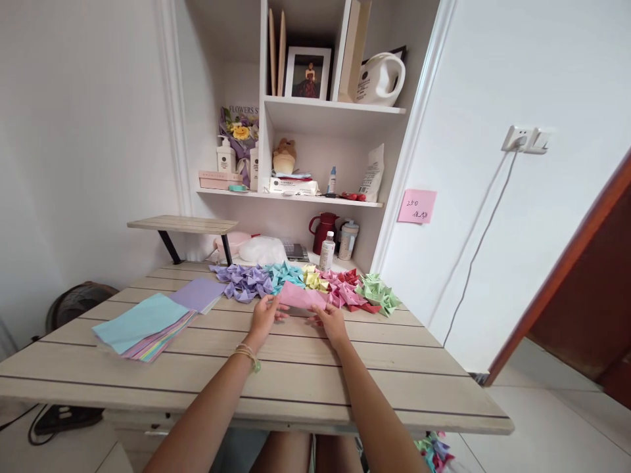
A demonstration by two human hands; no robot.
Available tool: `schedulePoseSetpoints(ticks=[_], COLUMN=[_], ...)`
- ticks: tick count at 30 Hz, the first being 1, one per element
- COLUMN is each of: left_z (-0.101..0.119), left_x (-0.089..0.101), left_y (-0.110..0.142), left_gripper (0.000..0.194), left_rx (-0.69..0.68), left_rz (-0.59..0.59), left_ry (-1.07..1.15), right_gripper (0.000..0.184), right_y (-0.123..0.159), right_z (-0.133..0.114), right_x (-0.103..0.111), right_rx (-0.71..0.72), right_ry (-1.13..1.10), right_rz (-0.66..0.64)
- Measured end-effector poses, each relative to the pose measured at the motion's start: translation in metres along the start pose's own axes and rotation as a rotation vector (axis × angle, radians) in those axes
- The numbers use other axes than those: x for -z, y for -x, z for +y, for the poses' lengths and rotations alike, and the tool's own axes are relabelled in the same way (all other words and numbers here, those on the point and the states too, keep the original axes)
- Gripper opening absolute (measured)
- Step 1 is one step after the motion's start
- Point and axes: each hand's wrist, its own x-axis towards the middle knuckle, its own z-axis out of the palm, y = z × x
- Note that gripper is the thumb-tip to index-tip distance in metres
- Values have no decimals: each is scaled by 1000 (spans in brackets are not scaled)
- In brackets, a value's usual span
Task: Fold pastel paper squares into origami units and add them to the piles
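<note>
A pink sheet of paper [302,297] lies on the wooden table [276,381], partly folded. My left hand [265,314] pinches its left edge, fingers closed on it. My right hand [329,320] presses and grips its right edge. Just behind the sheet runs a row of folded paper pieces: purple [242,281], teal [284,274], yellow [315,280], pink and red [345,290], green [377,293]. A bracelet sits on my left wrist.
A stack of coloured paper sheets with a light blue top [142,323] and a purple sheet [198,293] lie at the left. Shelves behind hold bottles, a red jug [323,231] and a framed photo. A pink sticky note [417,205] is on the wall. More folded pieces lie on the floor at the lower right.
</note>
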Motion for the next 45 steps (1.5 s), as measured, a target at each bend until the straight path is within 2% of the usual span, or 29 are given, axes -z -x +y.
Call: schedulePoseSetpoints(ticks=[5, 11, 14, 19, 22, 25, 27, 29, 32, 39, 42, 45], left_z=[-8, -10, -7, -4, -3, -1, 1, 2, 1, -2, -2, -3], left_x=[-3, -9, -10, -8, -7, -10, -12, -13, -12, -14, -15, -14], left_y=[-3, -2, -2, -3, -3, -1, 1, 3, 3, 1, 3, 4], left_gripper=[45, 63, 67, 71, 66, 51, 41, 37, 33, 26, 27, 26], left_rx=[-23, 87, 117, 49, -3, 4, 52, 81, 71, -9, -49, -53], left_rz=[19, -34, -48, 44, 80, -6, -137, -213, -178, -250, -224, -235], left_ry=[-56, -19, 35, 137, 157, 153, 131, 118, 124, 20, -25, -76], right_gripper=[49, 74, 78, 72, 59, 49, 48, 53, 54, 31, 35, 41], right_y=[0, 7, 8, 8, 8, 8, 9, 10, 11, 4, 2, 2], right_z=[1, -2, -4, -5, -4, -3, -3, -2, -1, 0, 0, 0], right_x=[-4, -12, -12, -11, -12, -14, -14, -14, -13, -10, -8, -7], right_rx=[38, 103, 128, 160, 161, 169, 180, 189, 197, 217, 207, 142], right_ry=[8, 37, 72, 124, 141, 145, 160, 192, 235, 216, 187, 136], right_rz=[13, -12, -37, -14, -57, -106, -144, -192, -227, -128, -46, -23])
